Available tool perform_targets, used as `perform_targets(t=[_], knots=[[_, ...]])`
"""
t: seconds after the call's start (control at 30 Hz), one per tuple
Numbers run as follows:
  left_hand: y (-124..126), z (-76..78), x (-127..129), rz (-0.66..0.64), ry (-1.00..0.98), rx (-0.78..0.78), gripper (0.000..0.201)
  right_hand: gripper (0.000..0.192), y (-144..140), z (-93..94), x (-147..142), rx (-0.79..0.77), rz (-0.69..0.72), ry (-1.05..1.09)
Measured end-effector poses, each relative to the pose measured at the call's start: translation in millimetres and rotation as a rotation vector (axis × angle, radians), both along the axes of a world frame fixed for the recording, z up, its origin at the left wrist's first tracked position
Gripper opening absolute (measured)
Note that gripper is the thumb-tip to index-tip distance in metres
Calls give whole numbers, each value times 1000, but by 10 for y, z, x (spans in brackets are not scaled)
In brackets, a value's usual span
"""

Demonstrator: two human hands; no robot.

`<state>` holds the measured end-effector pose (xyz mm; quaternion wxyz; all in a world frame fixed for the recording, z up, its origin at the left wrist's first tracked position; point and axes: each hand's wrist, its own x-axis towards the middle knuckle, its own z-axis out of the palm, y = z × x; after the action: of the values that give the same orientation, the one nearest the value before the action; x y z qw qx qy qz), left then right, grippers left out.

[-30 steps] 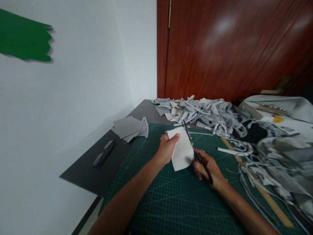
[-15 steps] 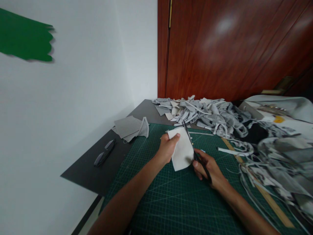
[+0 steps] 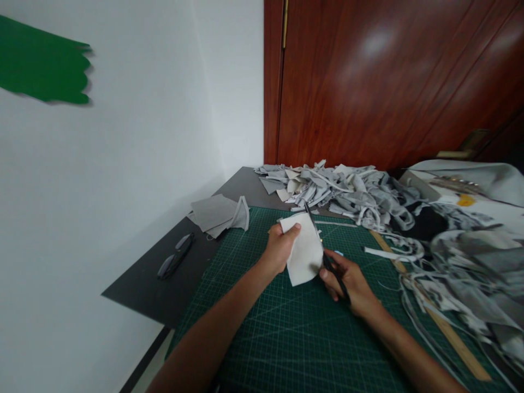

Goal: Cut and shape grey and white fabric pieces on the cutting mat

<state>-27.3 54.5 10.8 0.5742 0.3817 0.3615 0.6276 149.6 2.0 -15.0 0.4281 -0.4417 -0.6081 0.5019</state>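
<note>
My left hand (image 3: pixel 281 246) pinches a white fabric piece (image 3: pixel 305 254) at its left side, thumb on top, and holds it over the green cutting mat (image 3: pixel 295 338). The piece has a straight top and a rounded lower right edge. Black scissors (image 3: pixel 336 275) are in my right hand (image 3: pixel 346 284), fingers wrapped through the handles. Their blades run along the right edge of the fabric and point away from me. The blades look nearly closed, and part of them is hidden by the fabric.
Grey fabric pieces (image 3: pixel 216 212) lie stacked at the back left, behind folded eyeglasses (image 3: pixel 176 255). A heap of grey and white scraps (image 3: pixel 347 188) spans the back. More cut strips (image 3: pixel 462 295) cover the right, partly over a wooden ruler (image 3: pixel 454 341).
The scissors have shifted slightly left, with their blades closer together along the fabric's right edge. My left hand and the fabric are almost unmoved.
</note>
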Motion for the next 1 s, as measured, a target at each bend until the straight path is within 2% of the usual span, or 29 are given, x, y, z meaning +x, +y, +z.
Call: perform_targets(t=[0.17,0.33,0.5,0.73,0.9,1.0], knots=[[-12,59,12,-27,-74,8,45,84,10,-56,14,25,-15,55],[-21,131,-9,-55,-250,-48,50,74,26,-132,48,105,-83,188],[-15,148,-22,-76,-348,-46,49,76,17,-87,39,122,-177,208],[-36,91,56,-85,-322,-91,47,79,20,-8,-52,110,-274,197],[-98,100,106,-174,-300,-86,52,85,60,-13,-32,70,-384,215],[-143,53,163,-195,-215,-64,54,88,88,7,3,64,-446,208]])
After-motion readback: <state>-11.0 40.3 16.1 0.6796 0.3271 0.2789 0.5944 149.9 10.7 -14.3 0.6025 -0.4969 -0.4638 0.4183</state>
